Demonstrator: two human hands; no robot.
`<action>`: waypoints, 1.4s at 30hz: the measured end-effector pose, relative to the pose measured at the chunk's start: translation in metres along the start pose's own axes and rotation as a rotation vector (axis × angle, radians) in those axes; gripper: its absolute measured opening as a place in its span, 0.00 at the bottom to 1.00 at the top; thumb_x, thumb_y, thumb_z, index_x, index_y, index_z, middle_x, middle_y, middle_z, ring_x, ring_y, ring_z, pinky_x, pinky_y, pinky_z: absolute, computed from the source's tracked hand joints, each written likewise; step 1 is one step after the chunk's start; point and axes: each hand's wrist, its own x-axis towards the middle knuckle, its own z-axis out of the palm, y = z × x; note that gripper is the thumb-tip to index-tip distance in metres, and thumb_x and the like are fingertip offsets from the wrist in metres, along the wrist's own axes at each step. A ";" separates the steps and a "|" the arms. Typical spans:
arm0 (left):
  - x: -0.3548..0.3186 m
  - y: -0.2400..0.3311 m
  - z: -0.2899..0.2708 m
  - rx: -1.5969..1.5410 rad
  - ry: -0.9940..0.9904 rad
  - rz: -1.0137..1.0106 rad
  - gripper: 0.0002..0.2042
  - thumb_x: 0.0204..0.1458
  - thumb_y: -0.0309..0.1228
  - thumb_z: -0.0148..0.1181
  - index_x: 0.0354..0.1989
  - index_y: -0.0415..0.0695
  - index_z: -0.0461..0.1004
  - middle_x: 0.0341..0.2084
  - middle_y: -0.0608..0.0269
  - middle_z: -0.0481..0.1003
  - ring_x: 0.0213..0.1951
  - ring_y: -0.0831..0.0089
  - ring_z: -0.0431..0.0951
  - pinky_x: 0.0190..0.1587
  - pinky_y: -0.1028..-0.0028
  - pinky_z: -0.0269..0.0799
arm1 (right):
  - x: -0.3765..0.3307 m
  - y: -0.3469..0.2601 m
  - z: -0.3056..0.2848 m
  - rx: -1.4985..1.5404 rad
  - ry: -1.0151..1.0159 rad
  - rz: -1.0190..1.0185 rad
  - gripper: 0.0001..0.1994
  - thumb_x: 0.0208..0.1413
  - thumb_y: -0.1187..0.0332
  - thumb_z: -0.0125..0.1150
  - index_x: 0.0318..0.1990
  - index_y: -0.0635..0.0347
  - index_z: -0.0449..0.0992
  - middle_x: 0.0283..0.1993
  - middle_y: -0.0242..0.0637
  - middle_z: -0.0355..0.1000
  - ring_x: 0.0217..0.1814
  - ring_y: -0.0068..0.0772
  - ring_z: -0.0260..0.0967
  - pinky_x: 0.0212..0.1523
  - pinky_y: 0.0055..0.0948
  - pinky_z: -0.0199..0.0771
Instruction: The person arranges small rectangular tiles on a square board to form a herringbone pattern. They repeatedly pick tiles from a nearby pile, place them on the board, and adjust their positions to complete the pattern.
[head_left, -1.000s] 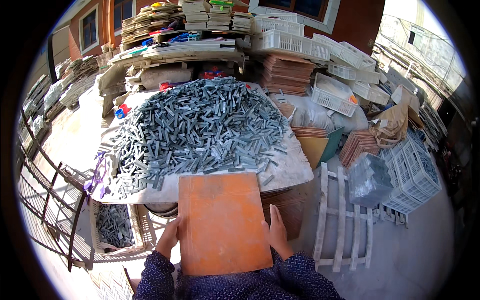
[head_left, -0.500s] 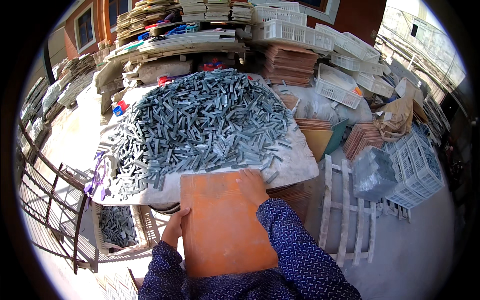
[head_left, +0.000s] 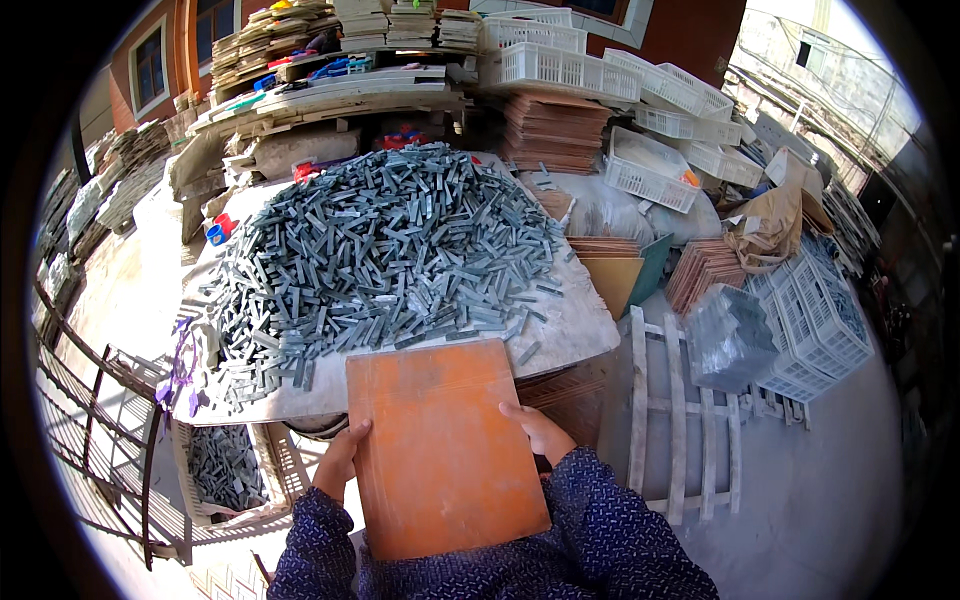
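An orange rectangular board (head_left: 445,450) lies in front of me between my two hands, its far edge overlapping the near edge of the table. Gripping its left edge is my left hand (head_left: 343,458), thumb on top and the other fingers out of sight beneath. My right hand (head_left: 540,432) holds the right edge in the same way, thumb over the rim. Just beyond the board, a large heap of small grey-green stone strips (head_left: 390,250) covers most of the pale table (head_left: 590,325). A few strips lie loose close to the board's far right corner.
A crate of strips (head_left: 272,465) stands on the ground at lower left, beside a metal railing (head_left: 95,420). To the right are a white slatted rack (head_left: 680,420), a plastic-wrapped bundle (head_left: 730,340) and white crates (head_left: 815,320). Stacked brown boards (head_left: 555,130) stand behind the table.
My right hand has slid from the board's far right corner down to its right edge. The board has tilted slightly, and the whole view has shifted a little.
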 end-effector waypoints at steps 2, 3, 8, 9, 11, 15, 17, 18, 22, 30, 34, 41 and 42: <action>-0.003 0.010 0.003 -0.010 -0.005 -0.034 0.22 0.57 0.35 0.53 0.55 0.34 0.64 0.48 0.55 0.73 0.47 0.67 0.75 0.50 0.69 0.71 | -0.002 -0.011 0.005 0.211 -0.153 0.101 0.22 0.56 0.59 0.60 0.51 0.68 0.71 0.49 0.41 0.73 0.48 0.33 0.72 0.49 0.32 0.71; -0.003 0.011 0.002 -0.011 0.010 -0.033 0.22 0.57 0.35 0.54 0.56 0.34 0.63 0.48 0.55 0.73 0.47 0.67 0.75 0.50 0.68 0.71 | -0.004 -0.012 0.009 0.197 -0.114 0.080 0.21 0.56 0.60 0.60 0.51 0.68 0.71 0.49 0.41 0.73 0.48 0.32 0.72 0.49 0.32 0.71; -0.007 0.008 0.005 -0.022 0.028 -0.009 0.22 0.56 0.35 0.55 0.56 0.35 0.63 0.49 0.55 0.72 0.48 0.66 0.75 0.51 0.68 0.71 | -0.010 -0.009 0.018 0.139 -0.003 0.047 0.21 0.55 0.63 0.60 0.52 0.67 0.70 0.50 0.42 0.72 0.49 0.33 0.71 0.51 0.33 0.71; -0.009 0.007 0.005 -0.033 0.009 -0.029 0.23 0.56 0.34 0.55 0.56 0.35 0.63 0.49 0.55 0.72 0.48 0.66 0.75 0.51 0.67 0.71 | -0.010 -0.009 0.014 0.157 -0.036 0.088 0.22 0.54 0.64 0.61 0.53 0.67 0.69 0.51 0.42 0.71 0.50 0.34 0.71 0.52 0.35 0.70; -0.008 0.012 0.003 -0.041 -0.035 -0.063 0.23 0.55 0.33 0.56 0.57 0.36 0.62 0.49 0.54 0.72 0.48 0.65 0.74 0.52 0.67 0.71 | -0.007 -0.011 0.010 0.201 -0.101 0.154 0.24 0.52 0.67 0.63 0.56 0.65 0.66 0.54 0.43 0.69 0.52 0.37 0.70 0.54 0.39 0.69; -0.005 0.024 -0.001 -0.078 -0.040 -0.213 0.22 0.53 0.28 0.56 0.57 0.35 0.62 0.48 0.51 0.72 0.49 0.60 0.74 0.52 0.63 0.72 | -0.013 -0.008 0.009 0.222 -0.211 0.139 0.23 0.51 0.71 0.62 0.55 0.68 0.67 0.52 0.42 0.70 0.51 0.36 0.70 0.52 0.38 0.70; 0.008 0.024 -0.009 -0.112 -0.026 -0.261 0.23 0.52 0.26 0.56 0.56 0.35 0.62 0.47 0.50 0.73 0.48 0.58 0.75 0.51 0.60 0.72 | -0.007 -0.004 0.009 0.207 -0.185 0.171 0.23 0.49 0.74 0.63 0.55 0.68 0.67 0.53 0.43 0.70 0.52 0.36 0.70 0.52 0.38 0.69; 0.011 0.021 -0.012 -0.143 -0.004 -0.289 0.22 0.51 0.25 0.56 0.55 0.34 0.63 0.45 0.49 0.73 0.46 0.56 0.76 0.50 0.58 0.73 | -0.008 0.000 0.009 0.181 -0.153 0.171 0.24 0.49 0.74 0.63 0.55 0.67 0.67 0.53 0.43 0.70 0.52 0.36 0.69 0.52 0.38 0.69; 0.008 0.020 0.011 -0.065 0.117 -0.200 0.20 0.50 0.23 0.56 0.52 0.35 0.66 0.44 0.51 0.74 0.44 0.58 0.76 0.49 0.59 0.73 | -0.010 0.001 0.006 0.138 -0.075 0.113 0.23 0.48 0.75 0.63 0.54 0.67 0.67 0.53 0.43 0.69 0.52 0.37 0.69 0.52 0.38 0.69; -0.016 0.047 0.031 0.064 0.024 -0.017 0.19 0.49 0.22 0.55 0.52 0.34 0.68 0.45 0.54 0.74 0.47 0.62 0.75 0.52 0.63 0.70 | -0.019 -0.019 0.013 0.069 -0.079 0.078 0.22 0.48 0.72 0.64 0.52 0.66 0.70 0.50 0.42 0.71 0.50 0.35 0.69 0.50 0.36 0.70; -0.045 0.110 0.060 0.020 -0.033 0.118 0.19 0.48 0.25 0.58 0.50 0.35 0.69 0.44 0.55 0.74 0.44 0.64 0.76 0.51 0.68 0.69 | -0.031 -0.088 0.037 0.075 -0.126 -0.138 0.22 0.47 0.72 0.65 0.51 0.66 0.70 0.48 0.40 0.72 0.47 0.33 0.71 0.47 0.32 0.71; -0.109 0.191 0.088 0.561 -0.161 0.922 0.18 0.47 0.29 0.65 0.43 0.32 0.71 0.37 0.56 0.77 0.39 0.71 0.77 0.44 0.72 0.73 | -0.082 -0.189 0.065 -0.316 -0.099 -0.871 0.19 0.47 0.70 0.68 0.46 0.68 0.72 0.44 0.39 0.73 0.45 0.28 0.71 0.47 0.28 0.72; -0.116 0.195 0.072 0.893 -0.180 0.811 0.15 0.48 0.32 0.64 0.41 0.34 0.75 0.36 0.56 0.78 0.41 0.72 0.77 0.46 0.73 0.72 | -0.076 -0.194 0.047 -0.891 -0.141 -1.026 0.14 0.48 0.71 0.65 0.42 0.66 0.75 0.45 0.40 0.74 0.46 0.30 0.71 0.49 0.29 0.71</action>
